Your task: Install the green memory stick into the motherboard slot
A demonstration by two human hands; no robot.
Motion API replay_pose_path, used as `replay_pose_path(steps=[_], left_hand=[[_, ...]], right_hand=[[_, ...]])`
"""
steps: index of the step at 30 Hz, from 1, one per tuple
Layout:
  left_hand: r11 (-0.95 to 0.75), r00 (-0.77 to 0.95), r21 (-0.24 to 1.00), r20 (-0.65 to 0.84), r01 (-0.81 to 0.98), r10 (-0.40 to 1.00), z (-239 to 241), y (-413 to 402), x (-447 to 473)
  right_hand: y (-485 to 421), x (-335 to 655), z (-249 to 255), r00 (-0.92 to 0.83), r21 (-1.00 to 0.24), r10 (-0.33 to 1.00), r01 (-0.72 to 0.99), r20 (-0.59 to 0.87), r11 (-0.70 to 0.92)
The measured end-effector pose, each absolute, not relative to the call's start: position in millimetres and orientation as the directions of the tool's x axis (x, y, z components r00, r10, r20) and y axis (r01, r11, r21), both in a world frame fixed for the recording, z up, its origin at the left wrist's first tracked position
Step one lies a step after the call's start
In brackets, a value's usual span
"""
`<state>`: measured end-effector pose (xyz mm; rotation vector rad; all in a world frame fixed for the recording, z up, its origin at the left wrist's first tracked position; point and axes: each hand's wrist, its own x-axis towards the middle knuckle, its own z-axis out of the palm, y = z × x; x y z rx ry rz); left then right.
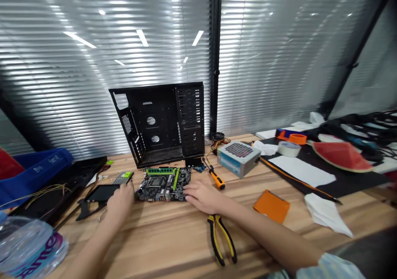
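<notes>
A dark motherboard [163, 184] with green memory slots lies flat on the wooden table [173, 237] in front of an open black computer case [161, 124]. My left hand [121, 200] rests at the board's left edge, beside a black flat part [101, 193]; its fingers curl down and I cannot see whether they grip anything. My right hand [201, 196] lies at the board's right front corner with fingers stretched out toward it, touching its edge.
Yellow-handled pliers [221, 238] lie near my right forearm. An orange-handled screwdriver [214, 175], a grey power supply [238, 158], an orange pad [272, 206], tape rolls, white cloths and a black mat fill the right. Blue bins, a black panel and a plastic bottle [27, 246] sit left.
</notes>
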<state>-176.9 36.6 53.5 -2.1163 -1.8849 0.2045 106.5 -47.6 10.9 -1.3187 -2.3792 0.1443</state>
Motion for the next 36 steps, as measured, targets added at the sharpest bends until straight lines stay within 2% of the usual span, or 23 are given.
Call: replay_pose_path(steps=[7, 12, 21, 26, 36], left_hand=[[-0.206, 0.226, -0.323, 0.025, 0.924, 0.974, 61, 34, -174], [-0.203, 0.228, -0.326, 0.041, 0.923, 0.973, 60, 33, -172], [-0.199, 0.22, -0.315, 0.031, 0.928, 0.975, 60, 30, -170], [-0.181, 0.196, -0.292, 0.024, 0.939, 0.98, 62, 28, -169], [-0.153, 0.157, -0.209, 0.003, 0.966, 0.988, 61, 27, -168]], right_hand=[[-49, 106, 7, -0.482, -0.197, 0.82, 0.811, 0.307, 0.551], [-45, 108, 3, -0.513, -0.127, 0.802, 0.813, 0.306, 0.568], [-44, 111, 0, -0.527, -0.079, 0.78, 0.81, 0.338, 0.581], [-46, 111, 1, -0.525, -0.11, 0.782, 0.803, 0.336, 0.586], [-53, 116, 7, -0.519, -0.259, 0.775, 0.742, 0.361, 0.618]])
